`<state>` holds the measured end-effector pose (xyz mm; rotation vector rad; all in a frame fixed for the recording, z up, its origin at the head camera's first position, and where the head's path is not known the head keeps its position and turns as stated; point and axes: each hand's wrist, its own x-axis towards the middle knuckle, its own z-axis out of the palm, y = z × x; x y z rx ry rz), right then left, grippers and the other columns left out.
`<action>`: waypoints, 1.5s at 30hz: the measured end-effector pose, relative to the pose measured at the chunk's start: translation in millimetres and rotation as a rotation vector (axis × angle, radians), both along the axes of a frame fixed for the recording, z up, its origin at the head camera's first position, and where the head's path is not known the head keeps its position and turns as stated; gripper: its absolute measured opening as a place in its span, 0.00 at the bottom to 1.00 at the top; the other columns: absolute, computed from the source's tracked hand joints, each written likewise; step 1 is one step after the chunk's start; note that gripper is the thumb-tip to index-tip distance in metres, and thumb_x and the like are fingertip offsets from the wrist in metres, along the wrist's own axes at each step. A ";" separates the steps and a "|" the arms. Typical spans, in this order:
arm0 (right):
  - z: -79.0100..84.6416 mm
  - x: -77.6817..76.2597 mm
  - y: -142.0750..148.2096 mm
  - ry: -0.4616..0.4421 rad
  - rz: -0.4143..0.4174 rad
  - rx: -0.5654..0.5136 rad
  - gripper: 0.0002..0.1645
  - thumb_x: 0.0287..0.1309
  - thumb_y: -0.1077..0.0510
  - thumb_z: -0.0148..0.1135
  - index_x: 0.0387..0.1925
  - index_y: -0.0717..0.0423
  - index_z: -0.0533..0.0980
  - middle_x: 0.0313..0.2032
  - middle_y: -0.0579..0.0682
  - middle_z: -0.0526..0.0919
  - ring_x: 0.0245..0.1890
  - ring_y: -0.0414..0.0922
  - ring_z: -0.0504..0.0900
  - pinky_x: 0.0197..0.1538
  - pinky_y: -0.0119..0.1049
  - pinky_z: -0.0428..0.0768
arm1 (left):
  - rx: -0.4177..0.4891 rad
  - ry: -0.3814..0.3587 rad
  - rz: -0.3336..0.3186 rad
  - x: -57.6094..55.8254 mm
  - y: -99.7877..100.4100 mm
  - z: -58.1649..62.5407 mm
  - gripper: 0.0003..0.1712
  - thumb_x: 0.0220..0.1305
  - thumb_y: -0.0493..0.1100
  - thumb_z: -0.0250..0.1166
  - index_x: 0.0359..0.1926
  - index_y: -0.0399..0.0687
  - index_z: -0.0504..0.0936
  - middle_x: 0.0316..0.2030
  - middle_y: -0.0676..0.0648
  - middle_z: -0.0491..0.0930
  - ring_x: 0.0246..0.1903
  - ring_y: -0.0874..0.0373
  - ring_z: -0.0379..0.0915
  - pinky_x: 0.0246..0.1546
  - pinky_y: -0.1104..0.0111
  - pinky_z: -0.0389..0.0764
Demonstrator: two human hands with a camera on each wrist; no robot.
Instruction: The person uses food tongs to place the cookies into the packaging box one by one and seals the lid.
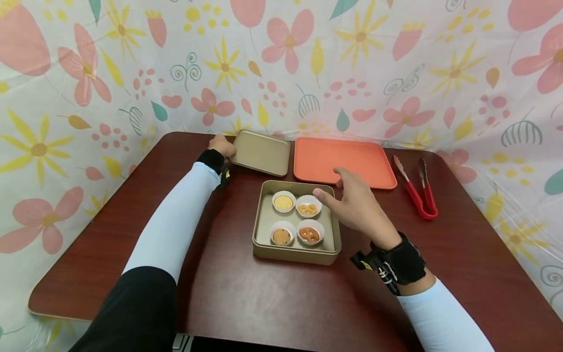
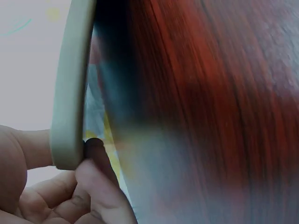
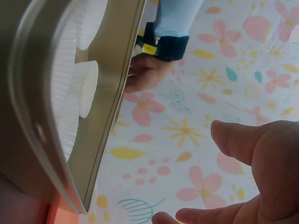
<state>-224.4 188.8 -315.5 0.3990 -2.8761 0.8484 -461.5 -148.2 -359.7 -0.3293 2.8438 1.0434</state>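
Note:
My left hand (image 1: 222, 145) pinches the left edge of a gold tin lid (image 1: 261, 152) at the back of the table. In the left wrist view, thumb and fingers of that hand (image 2: 96, 189) hold the corner of the lid (image 2: 70, 98). The matching square tin (image 1: 294, 254) stands uncovered in the middle, with several cookies in white paper cups, among them a pale round cookie (image 1: 283, 202) and a pretzel-shaped one (image 1: 309, 234). Over the tin's right rim hovers my right hand (image 1: 356, 200), thumb and fingers spread and holding nothing. The right wrist view shows it (image 3: 271, 168) beside the tin (image 3: 105, 93).
An orange tray (image 1: 343, 159) lies at the back, right of the lid. Red-handled tongs (image 1: 418, 193) rest on the table farther right. A flower-patterned cloth (image 1: 286, 73) hangs behind the brown table (image 1: 246, 298).

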 end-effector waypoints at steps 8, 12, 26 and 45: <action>5.5 -9.8 5.7 -0.115 0.068 -0.104 0.49 0.71 0.36 0.60 0.77 0.63 0.57 0.57 0.66 0.75 0.55 0.59 0.77 0.56 0.55 0.79 | 0.171 0.008 0.066 5.4 -9.3 4.5 0.20 0.61 0.35 0.68 0.51 0.28 0.76 0.40 0.38 0.73 0.16 0.58 0.75 0.29 0.67 0.87; 8.7 -12.8 6.6 -0.162 0.071 -0.154 0.49 0.70 0.35 0.60 0.78 0.58 0.57 0.60 0.63 0.74 0.57 0.60 0.77 0.56 0.55 0.80 | 0.219 0.006 0.091 9.8 -13.7 8.4 0.28 0.62 0.37 0.70 0.59 0.29 0.70 0.43 0.37 0.71 0.18 0.57 0.75 0.39 0.62 0.89; 11.2 -28.4 13.4 -0.254 0.051 -0.283 0.48 0.69 0.32 0.59 0.78 0.51 0.57 0.61 0.60 0.73 0.62 0.57 0.74 0.58 0.54 0.80 | 0.134 0.066 0.008 30.8 -27.1 22.0 0.14 0.66 0.41 0.65 0.48 0.39 0.88 0.39 0.43 0.80 0.19 0.59 0.77 0.16 0.72 0.75; -0.4 -53.6 27.0 -0.345 0.033 -0.663 0.46 0.72 0.33 0.55 0.76 0.58 0.59 0.63 0.57 0.69 0.56 0.50 0.72 0.54 0.38 0.83 | 0.647 0.229 -0.126 84.4 11.6 41.3 0.22 0.73 0.41 0.66 0.63 0.36 0.80 0.63 0.39 0.77 0.37 0.59 0.78 0.35 0.70 0.84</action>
